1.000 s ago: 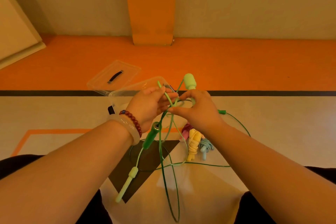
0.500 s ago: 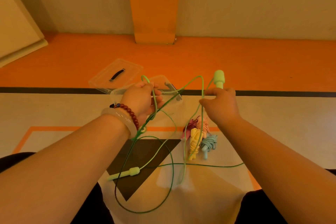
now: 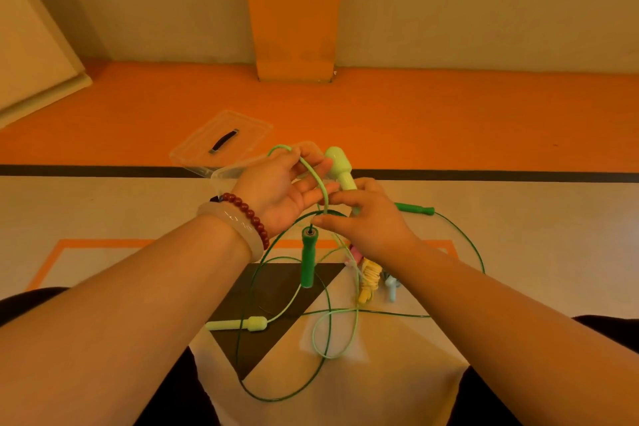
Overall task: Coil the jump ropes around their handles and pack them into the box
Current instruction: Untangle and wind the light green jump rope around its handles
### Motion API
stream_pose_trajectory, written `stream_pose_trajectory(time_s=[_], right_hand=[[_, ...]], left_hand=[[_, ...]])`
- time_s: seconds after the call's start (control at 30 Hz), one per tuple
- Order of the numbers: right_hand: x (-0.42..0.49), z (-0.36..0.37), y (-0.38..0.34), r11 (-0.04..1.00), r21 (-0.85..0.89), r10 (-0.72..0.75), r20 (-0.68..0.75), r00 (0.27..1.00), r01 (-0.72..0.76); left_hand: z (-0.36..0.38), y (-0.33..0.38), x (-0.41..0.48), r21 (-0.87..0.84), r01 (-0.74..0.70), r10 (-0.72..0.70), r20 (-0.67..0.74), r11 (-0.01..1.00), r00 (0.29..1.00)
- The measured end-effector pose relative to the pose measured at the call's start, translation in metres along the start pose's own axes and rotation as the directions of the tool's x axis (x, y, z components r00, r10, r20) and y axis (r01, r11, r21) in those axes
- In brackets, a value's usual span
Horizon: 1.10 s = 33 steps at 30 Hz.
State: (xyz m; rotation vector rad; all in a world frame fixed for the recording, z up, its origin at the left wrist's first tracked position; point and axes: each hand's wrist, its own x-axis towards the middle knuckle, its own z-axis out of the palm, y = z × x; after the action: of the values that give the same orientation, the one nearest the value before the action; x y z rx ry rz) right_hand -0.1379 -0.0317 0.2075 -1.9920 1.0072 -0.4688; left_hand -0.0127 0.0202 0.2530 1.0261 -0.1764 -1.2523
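Observation:
My right hand grips the light green jump rope's handle, which points up and away from me. Its pale cord loops over the top of my left hand and runs down across the palm, whose fingers are spread and nearly straight. The rope's other handle lies on the floor. A dark green handle hangs just below my right fingertips; its cord sprawls to a second dark green handle on the floor. The clear box sits mostly hidden behind my left hand.
The box's clear lid with a black grip lies beyond the box. Coiled yellow, pale blue and pink ropes lie under my right wrist. Loose cord loops cross the floor between my knees. An orange pillar stands ahead.
My hands have come back together after spreading apart. The light green handle moved left toward my left hand. The dark green handle now hangs upright between my hands.

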Motion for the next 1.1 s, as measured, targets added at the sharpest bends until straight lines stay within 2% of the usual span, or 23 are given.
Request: stream_pose_trajectory(time_s=[0.13,0.17,0.2,0.23,0.27,0.3,0.33,0.37,0.43,0.47,0.5,0.57,0.6,0.63,0.77,0.9,1.0,1.1], right_hand=[[0.002,-0.003,-0.001,0.997,0.082,0.005,-0.077,0.997,0.001],[0.003,-0.006,-0.001,0.993,0.121,0.022,-0.097,0.995,-0.010],[0.005,-0.010,0.000,0.988,0.154,0.033,-0.110,0.993,-0.016],[0.006,-0.013,0.000,0.983,0.183,0.038,-0.115,0.993,-0.017],[0.007,-0.016,0.001,0.979,0.205,0.038,-0.115,0.993,-0.014],[0.009,-0.019,0.002,0.976,0.218,0.037,-0.111,0.993,-0.011],[0.010,-0.020,0.003,0.976,0.220,0.032,-0.105,0.994,-0.008],[0.010,-0.021,0.005,0.977,0.213,0.034,-0.094,0.995,-0.013],[0.010,-0.022,0.007,0.984,0.177,0.044,-0.078,0.996,-0.030],[0.011,-0.023,0.009,0.987,0.153,0.052,-0.087,0.995,-0.038],[0.012,-0.024,0.010,0.991,0.128,0.062,-0.108,0.992,-0.048],[0.012,-0.030,0.011,0.992,0.099,0.098,-0.167,0.981,-0.082],[0.012,-0.034,0.012,0.990,0.101,0.112,-0.195,0.974,-0.094],[0.012,-0.037,0.013,0.990,0.101,0.121,-0.210,0.970,-0.101],[0.012,-0.042,0.015,0.993,0.055,0.112,-0.250,0.962,-0.102],[0.014,-0.043,0.013,0.997,0.016,0.072,-0.308,0.949,-0.070],[0.015,-0.044,0.013,0.999,-0.039,0.022,-0.325,0.946,-0.037],[0.014,-0.040,0.012,0.999,0.015,0.046,-0.255,0.966,-0.043]], left_hand=[[-0.003,0.002,0.004,0.044,-0.023,0.021,0.062,0.999,0.998],[-0.006,0.005,0.005,0.166,-0.055,0.041,0.083,0.985,0.996],[-0.011,0.006,0.006,0.413,-0.112,0.067,0.122,0.904,0.990],[-0.016,0.007,0.007,0.709,-0.183,0.065,0.190,0.681,0.980],[-0.021,0.004,0.009,0.902,-0.241,0.012,0.254,0.359,0.967],[-0.025,-0.001,0.010,0.956,-0.280,-0.067,0.286,0.083,0.956],[-0.028,-0.006,0.010,0.955,-0.287,-0.134,0.277,-0.069,0.952],[-0.029,-0.012,0.012,0.954,-0.280,-0.160,0.261,-0.108,0.952],[-0.032,-0.018,0.013,0.971,-0.235,-0.135,0.228,-0.039,0.964],[-0.032,-0.019,0.015,0.980,-0.191,-0.131,0.198,0.061,0.972],[-0.033,-0.018,0.017,0.968,-0.126,-0.137,0.158,0.216,0.978],[-0.033,-0.013,0.015,0.838,0.046,-0.199,0.076,0.544,0.977],[-0.033,-0.010,0.015,0.763,0.110,-0.233,0.054,0.637,0.971],[-0.033,-0.008,0.015,0.715,0.154,-0.261,0.041,0.682,0.965],[-0.028,-0.009,0.010,0.627,0.245,-0.304,-0.014,0.739,0.952],[-0.024,-0.011,0.010,0.571,0.341,-0.346,-0.105,0.747,0.932],[-0.022,-0.007,0.012,0.517,0.378,-0.396,-0.079,0.768,0.915],[-0.021,-0.008,0.012,0.484,0.335,-0.371,-0.021,0.808,0.928]])
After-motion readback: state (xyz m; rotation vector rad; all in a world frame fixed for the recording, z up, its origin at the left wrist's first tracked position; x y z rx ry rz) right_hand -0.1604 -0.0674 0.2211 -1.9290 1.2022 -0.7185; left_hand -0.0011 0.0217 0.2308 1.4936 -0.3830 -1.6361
